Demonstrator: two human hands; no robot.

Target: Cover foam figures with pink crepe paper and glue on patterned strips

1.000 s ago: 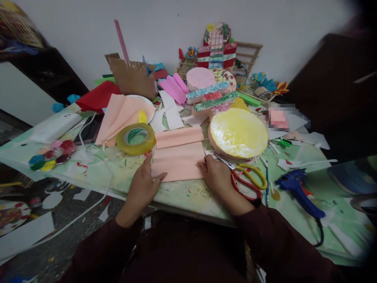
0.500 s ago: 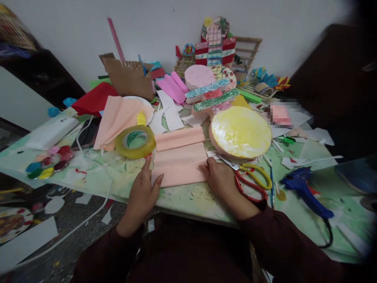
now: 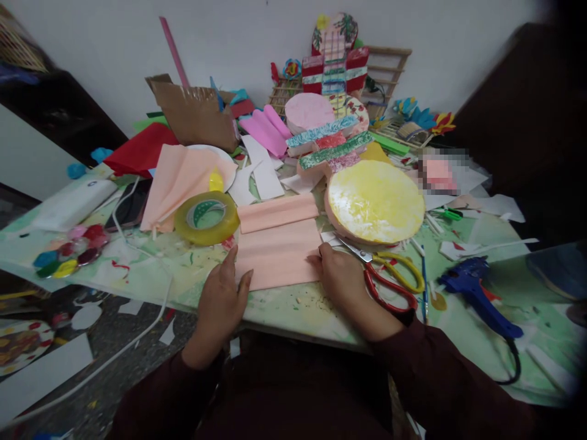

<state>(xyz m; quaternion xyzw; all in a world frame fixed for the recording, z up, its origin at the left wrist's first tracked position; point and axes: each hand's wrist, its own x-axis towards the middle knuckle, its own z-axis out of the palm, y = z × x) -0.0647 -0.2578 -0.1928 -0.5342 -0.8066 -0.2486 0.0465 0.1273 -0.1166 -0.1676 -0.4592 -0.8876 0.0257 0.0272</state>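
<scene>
Step in hand looks like holding the peach sheet (image 3: 279,253) flat by its two sides. Left hand (image 3: 222,296) is at the left edge, thumb spread away from the fingers, thumb tip by the lower left corner. Right hand (image 3: 342,275) is at the right edge, fingers curled in; can't tell if they pinch the edge or just rest on it. Next move probably calls for an even, light hold on both sides, as the paper looks thin and easy to crease. Sheet lies near the front of the table (image 3: 284,311), between the hands, roughly rectangular, matte, with faint horizontal creases and a fairly straight lower edge. A narrower peach strip (image 3: 277,212) sits along its far side; can't tell if separate or a folded flap. Tape roll (image 3: 206,236) just beside the strip's left end, scissors (image 3: 367,256) beside the right hand.
</scene>
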